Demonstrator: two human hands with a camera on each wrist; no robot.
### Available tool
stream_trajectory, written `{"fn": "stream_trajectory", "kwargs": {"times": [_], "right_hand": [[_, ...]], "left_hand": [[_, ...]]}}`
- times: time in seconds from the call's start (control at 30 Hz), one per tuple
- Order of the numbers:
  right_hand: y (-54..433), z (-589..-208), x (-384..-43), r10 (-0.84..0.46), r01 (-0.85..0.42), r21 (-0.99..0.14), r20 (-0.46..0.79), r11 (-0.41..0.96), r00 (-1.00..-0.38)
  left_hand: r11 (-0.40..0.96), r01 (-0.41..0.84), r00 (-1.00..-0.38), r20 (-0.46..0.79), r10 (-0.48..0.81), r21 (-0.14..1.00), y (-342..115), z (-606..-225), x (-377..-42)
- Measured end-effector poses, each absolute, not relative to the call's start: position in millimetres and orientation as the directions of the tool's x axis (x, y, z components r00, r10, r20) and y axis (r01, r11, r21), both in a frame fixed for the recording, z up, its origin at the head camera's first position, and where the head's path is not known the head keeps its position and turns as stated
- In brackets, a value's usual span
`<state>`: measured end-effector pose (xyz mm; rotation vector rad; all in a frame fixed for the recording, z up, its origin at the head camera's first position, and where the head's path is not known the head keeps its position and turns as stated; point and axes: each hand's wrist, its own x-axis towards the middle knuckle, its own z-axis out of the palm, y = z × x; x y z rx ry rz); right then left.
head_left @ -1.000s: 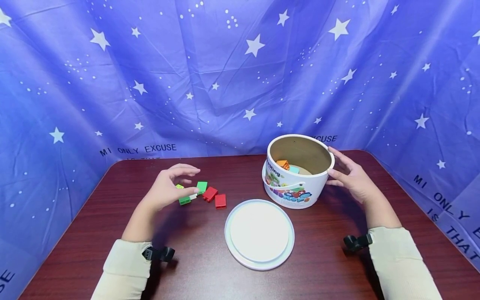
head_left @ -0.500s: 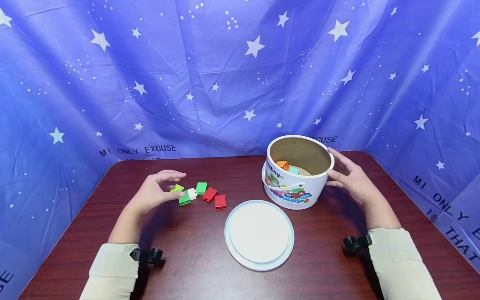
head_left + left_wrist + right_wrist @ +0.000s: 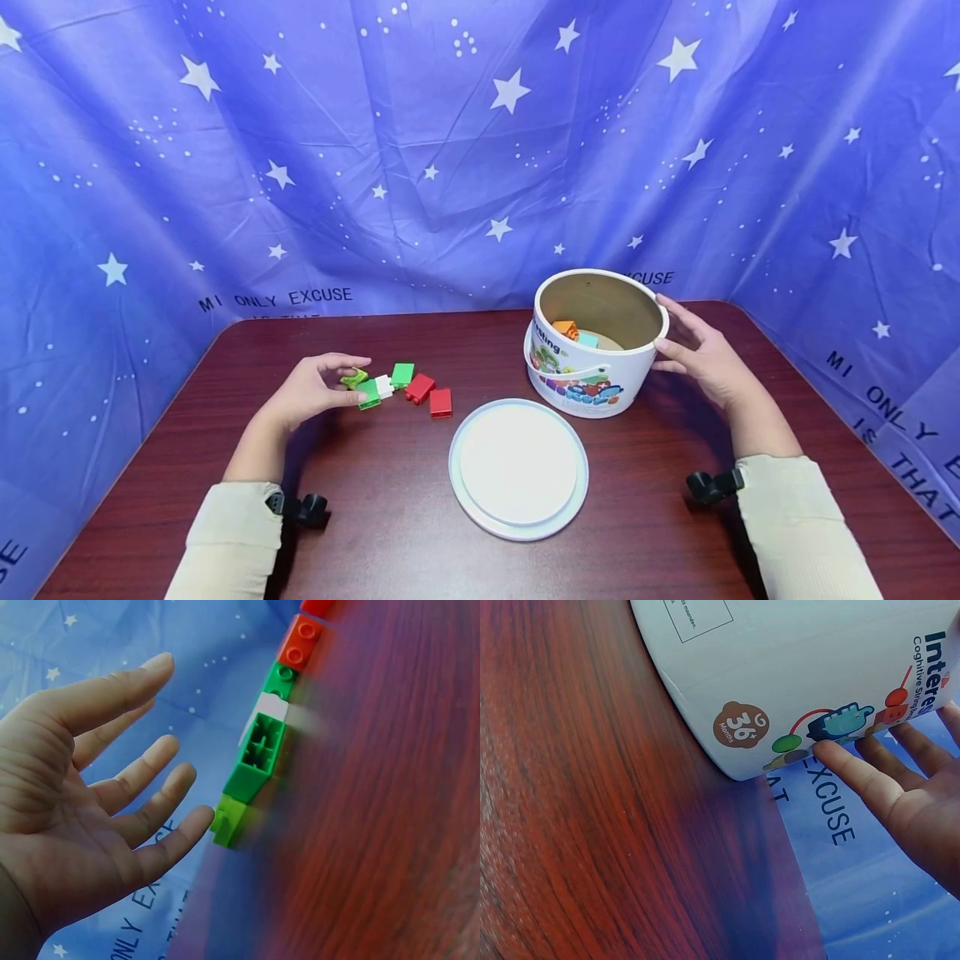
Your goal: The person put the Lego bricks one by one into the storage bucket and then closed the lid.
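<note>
In the head view my left hand (image 3: 311, 387) is over the left end of a loose row of toy building bricks, its fingers spread around a lime brick (image 3: 354, 379) and its thumb overlapping a green brick (image 3: 367, 394). The left wrist view shows the thumb and fingers apart, with nothing between them; the little fingertip (image 3: 201, 817) overlaps the lime brick (image 3: 229, 820). My right hand (image 3: 708, 358) rests on the right side of a white printed bucket (image 3: 592, 392), fingers extended along its wall near the rim. Its thumb (image 3: 855, 776) lies against the bucket's printed side.
A white brick (image 3: 384, 386), another green brick (image 3: 402, 375) and two red bricks (image 3: 441, 403) continue the row rightward. A round white lid (image 3: 517, 467) lies at front centre. Inside the bucket are orange (image 3: 565, 330) and light blue (image 3: 588, 340) bricks. A starry blue curtain (image 3: 450, 167) surrounds the table.
My left hand has moved left and down from above the bricks to the lime and green ones at the row's left end. My right hand and the bucket have stayed still.
</note>
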<state>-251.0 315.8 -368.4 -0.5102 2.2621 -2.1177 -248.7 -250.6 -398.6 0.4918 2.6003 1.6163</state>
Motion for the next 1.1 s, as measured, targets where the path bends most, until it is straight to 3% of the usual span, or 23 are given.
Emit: {"fn": "stream_trajectory", "kwargs": {"times": [0.37, 0.8, 1.1], "right_hand": [[316, -367, -251, -0.236, -0.234, -0.971, 0.217, 0.046, -0.947], [316, -368, -252, -0.237, -0.233, -0.971, 0.216, 0.047, -0.947], [316, -368, -252, -0.234, -0.224, -0.974, 0.207, 0.045, -0.950]], "left_hand": [[0.465, 0.179, -0.971, 0.078, 0.227, 0.867, -268, -411, -260], [0.548, 0.180, -0.948, -0.004, 0.317, 0.817, -275, -417, -275], [0.587, 0.160, -0.960, -0.013, 0.280, 0.794, -273, -420, -279]]}}
